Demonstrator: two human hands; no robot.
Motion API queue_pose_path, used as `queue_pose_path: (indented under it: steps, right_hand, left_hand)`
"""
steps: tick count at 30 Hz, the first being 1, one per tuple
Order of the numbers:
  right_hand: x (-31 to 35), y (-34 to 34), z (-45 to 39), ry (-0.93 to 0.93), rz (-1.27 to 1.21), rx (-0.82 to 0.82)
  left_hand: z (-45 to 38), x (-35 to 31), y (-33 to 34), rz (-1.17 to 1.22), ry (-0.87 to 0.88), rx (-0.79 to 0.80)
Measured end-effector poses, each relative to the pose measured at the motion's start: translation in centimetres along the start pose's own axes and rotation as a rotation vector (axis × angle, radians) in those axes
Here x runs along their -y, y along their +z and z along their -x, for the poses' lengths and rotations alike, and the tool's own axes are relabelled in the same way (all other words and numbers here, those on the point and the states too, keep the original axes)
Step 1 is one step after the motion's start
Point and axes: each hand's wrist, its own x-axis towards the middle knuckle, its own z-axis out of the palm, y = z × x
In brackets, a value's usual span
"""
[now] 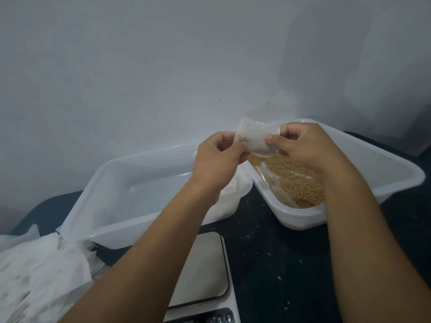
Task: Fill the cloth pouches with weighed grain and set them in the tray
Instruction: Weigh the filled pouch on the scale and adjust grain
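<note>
Left hand (214,157) and right hand (300,145) pinching cloth pouch (254,139) between them, above grain (296,180)

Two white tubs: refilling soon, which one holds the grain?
The right tub, below the right hand, holds brown grain; the left tub shows none.

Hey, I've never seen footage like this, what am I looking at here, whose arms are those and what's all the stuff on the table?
There is no machine here. The single picture comes from a camera worn on a person's head, looking forward and down, so the two bare arms are the wearer's own. The left hand and right hand together pinch a small white cloth pouch, held up above the containers. On the dark table stand two white plastic trays: the left tray and the right tray, which holds brown grain. Near the wearer sits a kitchen scale, its platform bare. At lower left lies a pile of white cloth, probably more pouches.
</note>
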Motion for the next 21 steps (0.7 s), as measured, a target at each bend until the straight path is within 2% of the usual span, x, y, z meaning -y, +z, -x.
queue_pose_path:
  steps: [6,13,17,21]
  right_hand:
    - [0.2,0.3,0.0,-0.002,0.003,-0.008]
    - [0.5,0.2,0.2,-0.041,0.004,-0.011]
    - [1.7,0.4,0.8,-0.153,0.072,0.009]
    - [3.7,1.0,2.1,-0.289,0.153,0.155]
  left_hand:
    - [-0.2,0.0,0.0,0.030,0.025,-0.033]
    - [0.1,1.3,-0.6,0.042,-0.063,-0.034]
    - [1.1,2.0,-1.6,-0.031,-0.096,0.008]
    - [2.7,2.3,-3.5,-0.182,-0.071,0.128]
